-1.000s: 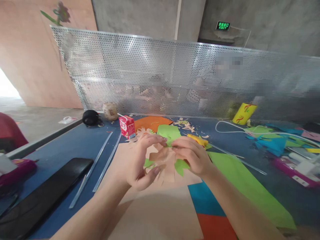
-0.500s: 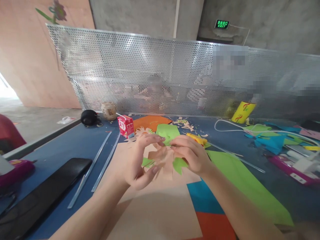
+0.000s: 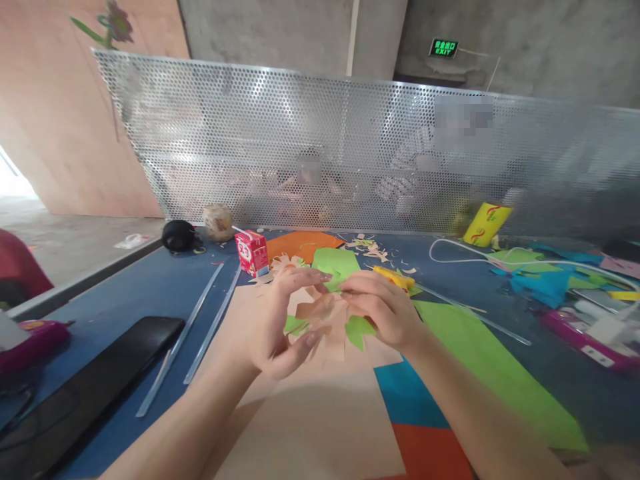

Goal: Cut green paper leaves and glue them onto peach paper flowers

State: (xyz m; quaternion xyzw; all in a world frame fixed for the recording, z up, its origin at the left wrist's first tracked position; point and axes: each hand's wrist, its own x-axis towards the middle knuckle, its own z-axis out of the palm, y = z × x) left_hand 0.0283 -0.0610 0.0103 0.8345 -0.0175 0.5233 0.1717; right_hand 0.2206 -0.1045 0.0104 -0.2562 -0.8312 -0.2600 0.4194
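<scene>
A peach paper flower (image 3: 333,327) with cut petals lies between my two hands over a peach paper sheet (image 3: 310,413). Green paper leaves (image 3: 359,331) stick out at its sides. My left hand (image 3: 283,320) curves round the flower's left side, thumb at the near petals and bent fingers at the far edge. At the upper right of the flower, my right hand (image 3: 383,310) has its fingertips pinched close to the left fingertips. What exactly lies between the fingertips is partly hidden. Beyond them is a green paper piece (image 3: 333,260).
A red drink carton (image 3: 253,253) stands behind my left hand, near clear strips (image 3: 213,327) and a black phone (image 3: 100,393). Green sheet (image 3: 495,367), blue paper (image 3: 413,393) and paper scraps (image 3: 373,250) lie around. A perforated metal screen (image 3: 300,147) borders the table; people sit behind it.
Both hands keep nearly the same place and grip on the flower. Behind the screen, a person at the right has shifted slightly.
</scene>
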